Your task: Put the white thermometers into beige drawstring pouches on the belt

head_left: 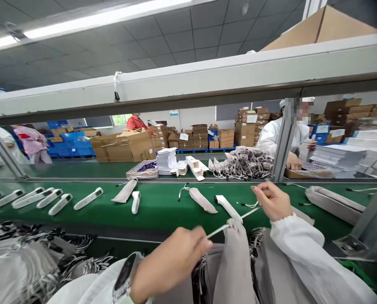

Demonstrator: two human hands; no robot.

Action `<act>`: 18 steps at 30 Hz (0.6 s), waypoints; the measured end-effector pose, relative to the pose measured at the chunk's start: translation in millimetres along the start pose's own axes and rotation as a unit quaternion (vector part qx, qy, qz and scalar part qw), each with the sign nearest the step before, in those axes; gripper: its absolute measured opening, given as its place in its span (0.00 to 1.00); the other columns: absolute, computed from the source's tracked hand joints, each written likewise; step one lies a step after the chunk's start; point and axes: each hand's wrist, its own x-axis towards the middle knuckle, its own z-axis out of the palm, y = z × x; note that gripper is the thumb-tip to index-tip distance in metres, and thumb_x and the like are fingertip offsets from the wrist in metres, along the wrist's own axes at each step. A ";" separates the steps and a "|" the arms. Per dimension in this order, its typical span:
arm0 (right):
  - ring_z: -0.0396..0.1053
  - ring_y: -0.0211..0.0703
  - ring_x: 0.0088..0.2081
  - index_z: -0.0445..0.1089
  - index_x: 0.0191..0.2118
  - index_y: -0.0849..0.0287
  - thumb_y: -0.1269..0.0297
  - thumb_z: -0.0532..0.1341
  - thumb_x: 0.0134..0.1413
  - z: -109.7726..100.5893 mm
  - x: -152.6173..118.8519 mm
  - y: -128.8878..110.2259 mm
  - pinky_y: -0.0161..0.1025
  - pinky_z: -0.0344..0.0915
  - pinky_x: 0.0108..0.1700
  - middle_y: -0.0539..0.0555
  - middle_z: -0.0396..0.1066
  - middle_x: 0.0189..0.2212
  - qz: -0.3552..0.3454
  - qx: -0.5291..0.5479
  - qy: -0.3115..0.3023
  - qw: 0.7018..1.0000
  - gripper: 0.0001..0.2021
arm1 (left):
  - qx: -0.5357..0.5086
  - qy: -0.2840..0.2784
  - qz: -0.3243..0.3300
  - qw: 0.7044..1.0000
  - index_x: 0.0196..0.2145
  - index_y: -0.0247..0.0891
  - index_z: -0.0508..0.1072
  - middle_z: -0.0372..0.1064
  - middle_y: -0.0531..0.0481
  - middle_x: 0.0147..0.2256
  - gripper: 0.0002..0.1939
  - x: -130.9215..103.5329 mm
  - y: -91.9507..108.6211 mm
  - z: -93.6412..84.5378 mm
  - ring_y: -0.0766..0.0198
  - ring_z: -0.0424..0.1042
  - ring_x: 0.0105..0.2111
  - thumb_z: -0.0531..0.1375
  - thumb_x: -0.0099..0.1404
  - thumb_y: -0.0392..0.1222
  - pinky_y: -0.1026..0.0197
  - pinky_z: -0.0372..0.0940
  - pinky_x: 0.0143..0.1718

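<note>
A grey drawstring pouch [234, 270] hangs upright in front of me, its neck gathered tight. My left hand [176, 257], with a watch on the wrist, grips one end of the white drawstring [218, 231]; its fingers are slightly blurred. On the other side, my right hand [272, 200] pinches the cord's other end, so it runs taut between both hands. Just behind the pouch's neck, a white handheld device [228, 207] lies on the green belt [163, 215]. Whatever the pouch contains is hidden.
More white devices [60, 204] lie along the belt at left, with filled pouches [203, 200] nearby. Piles of grey pouches [24, 266] flank my arms. A metal post [286, 143] and overhead beam [188, 80] frame the line. Across it, a co-worker [270, 135] handles a tray.
</note>
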 end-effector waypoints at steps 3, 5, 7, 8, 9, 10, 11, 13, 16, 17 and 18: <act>0.62 0.35 0.23 0.63 0.38 0.60 0.48 0.59 0.40 14.3 -12.8 -6.2 0.33 0.59 0.27 0.48 0.65 0.19 0.014 0.126 -0.241 0.962 0.23 | -0.072 0.042 0.035 0.996 0.24 0.37 0.61 0.49 0.58 0.18 0.16 5.3 17.2 -4.0 0.72 0.49 0.19 0.45 0.65 0.47 0.68 0.46 0.21; 0.66 0.39 0.30 0.62 0.43 0.60 0.52 0.65 0.31 41.3 -32.8 -16.0 0.37 0.62 0.33 0.52 0.69 0.28 -0.013 0.205 -0.403 0.892 0.29 | -0.162 0.089 0.059 0.981 0.25 0.37 0.61 0.47 0.59 0.18 0.16 16.7 28.7 -3.6 0.72 0.48 0.18 0.44 0.65 0.47 0.69 0.47 0.21; 0.67 0.41 0.32 0.65 0.36 0.61 0.58 0.69 0.23 59.3 -42.0 -20.3 0.39 0.64 0.35 0.53 0.69 0.30 -0.019 0.220 -0.405 0.887 0.27 | -0.206 0.065 0.090 0.972 0.26 0.36 0.62 0.50 0.58 0.19 0.17 26.9 34.4 -0.5 0.72 0.51 0.18 0.44 0.65 0.49 0.69 0.51 0.22; 0.67 0.43 0.32 0.66 0.32 0.61 0.59 0.69 0.23 59.0 -38.7 -18.3 0.40 0.64 0.35 0.53 0.69 0.29 -0.007 0.208 -0.347 0.914 0.23 | -0.202 0.046 0.107 0.972 0.29 0.36 0.63 0.55 0.56 0.21 0.16 29.8 33.2 2.7 0.71 0.55 0.21 0.44 0.65 0.49 0.68 0.54 0.25; 0.67 0.44 0.31 0.66 0.30 0.62 0.58 0.67 0.26 51.0 -30.0 -13.1 0.41 0.64 0.35 0.53 0.68 0.27 0.019 0.183 -0.245 0.952 0.20 | -0.180 0.035 0.120 0.976 0.33 0.37 0.65 0.60 0.53 0.26 0.15 30.8 28.9 7.4 0.69 0.59 0.26 0.45 0.64 0.48 0.67 0.57 0.29; 0.66 0.45 0.33 0.65 0.32 0.62 0.56 0.64 0.33 36.4 -16.9 -5.1 0.42 0.63 0.36 0.55 0.68 0.29 0.039 0.154 -0.139 0.977 0.18 | -0.148 0.030 0.125 0.981 0.37 0.37 0.65 0.63 0.51 0.32 0.14 30.1 21.5 14.0 0.66 0.62 0.32 0.47 0.64 0.48 0.65 0.58 0.34; 0.66 0.46 0.36 0.63 0.37 0.63 0.56 0.60 0.39 17.0 -0.9 5.3 0.43 0.62 0.39 0.57 0.67 0.33 0.053 0.126 -0.047 0.990 0.19 | -0.110 0.024 0.124 0.986 0.41 0.39 0.65 0.63 0.49 0.38 0.14 28.0 11.8 22.4 0.64 0.62 0.37 0.48 0.63 0.47 0.63 0.58 0.39; 0.64 0.49 0.42 0.58 0.45 0.65 0.57 0.57 0.41 -25.5 31.7 31.2 0.44 0.60 0.42 0.61 0.64 0.40 0.069 -0.013 0.223 0.972 0.24 | -0.028 -0.007 0.101 0.995 0.45 0.40 0.64 0.61 0.47 0.44 0.15 21.4 -10.4 43.0 0.59 0.60 0.44 0.53 0.61 0.46 0.58 0.55 0.45; 0.63 0.55 0.43 0.55 0.49 0.66 0.60 0.59 0.38 -65.2 58.4 73.0 0.47 0.58 0.42 0.65 0.63 0.41 0.151 -0.257 0.144 0.943 0.29 | 0.051 -0.017 0.065 0.996 0.44 0.40 0.65 0.63 0.48 0.42 0.16 12.6 -34.4 70.8 0.56 0.59 0.46 0.57 0.58 0.44 0.56 0.56 0.46; 0.64 0.55 0.41 0.57 0.47 0.67 0.62 0.60 0.36 -68.2 59.2 85.3 0.48 0.58 0.40 0.65 0.64 0.38 0.170 -0.296 0.078 0.937 0.28 | 0.071 0.003 0.068 0.995 0.44 0.41 0.65 0.63 0.48 0.41 0.15 10.6 -37.7 76.5 0.56 0.59 0.46 0.57 0.58 0.43 0.57 0.56 0.46; 0.65 0.55 0.39 0.60 0.44 0.67 0.65 0.61 0.34 -66.4 57.0 95.9 0.47 0.59 0.39 0.64 0.65 0.36 0.172 -0.312 0.025 0.934 0.25 | 0.093 0.026 0.076 0.992 0.43 0.41 0.66 0.63 0.49 0.41 0.12 9.0 -39.1 80.3 0.58 0.59 0.45 0.56 0.59 0.41 0.58 0.57 0.45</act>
